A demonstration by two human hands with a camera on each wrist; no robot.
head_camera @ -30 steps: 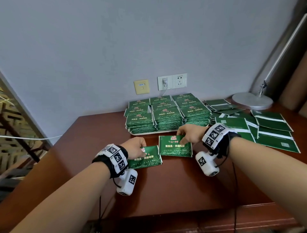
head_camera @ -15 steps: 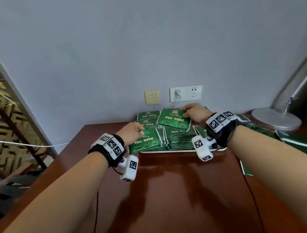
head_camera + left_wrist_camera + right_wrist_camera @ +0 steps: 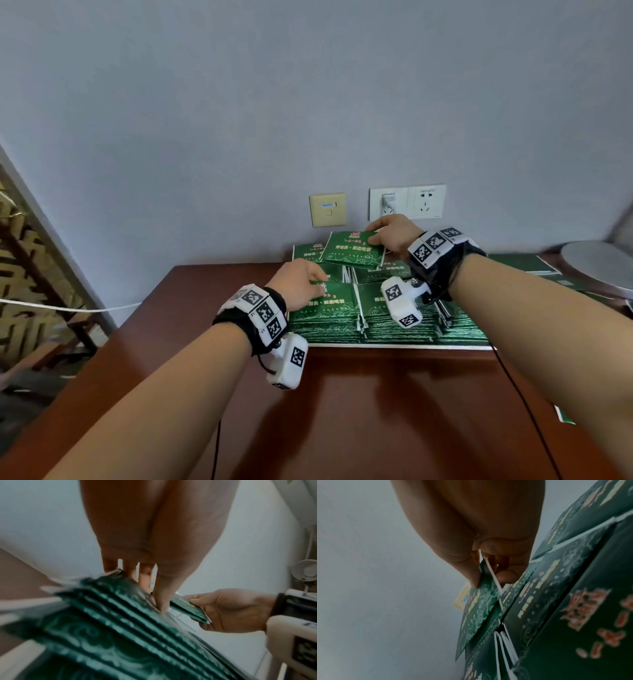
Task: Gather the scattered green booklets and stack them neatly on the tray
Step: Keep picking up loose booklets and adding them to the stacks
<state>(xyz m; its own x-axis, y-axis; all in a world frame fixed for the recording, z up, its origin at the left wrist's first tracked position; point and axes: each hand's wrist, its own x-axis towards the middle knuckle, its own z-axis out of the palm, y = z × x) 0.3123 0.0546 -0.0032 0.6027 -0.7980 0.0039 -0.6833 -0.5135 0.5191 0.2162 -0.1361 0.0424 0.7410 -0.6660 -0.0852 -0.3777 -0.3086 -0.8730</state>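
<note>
Stacks of green booklets (image 3: 325, 322) fill a white tray (image 3: 394, 346) against the wall. My left hand (image 3: 317, 282) lies on the front-left stack and pinches the far edge of its top green booklet (image 3: 329, 303), thumb on the cover. The left wrist view shows that hand (image 3: 154, 588) with its fingers behind the blurred booklet (image 3: 106, 615). My right hand (image 3: 375, 236) holds another green booklet (image 3: 352, 250), tilted, above the rear stacks. In the right wrist view my thumb and fingers (image 3: 488, 577) pinch this booklet (image 3: 476, 612) by its corner.
The tray stands on a dark wooden table (image 3: 376, 411). Loose green booklets (image 3: 520, 262) and a round grey lamp base (image 3: 599, 267) lie to the right. Wall sockets (image 3: 407, 202) and a beige plate (image 3: 327, 209) are behind. A white cord (image 3: 68, 308) crosses at the left.
Both hands lifted a booklet off the table and carried it back to the tray. The left booklet came down onto the front-left stack. The right one rose over the rear stacks.
</note>
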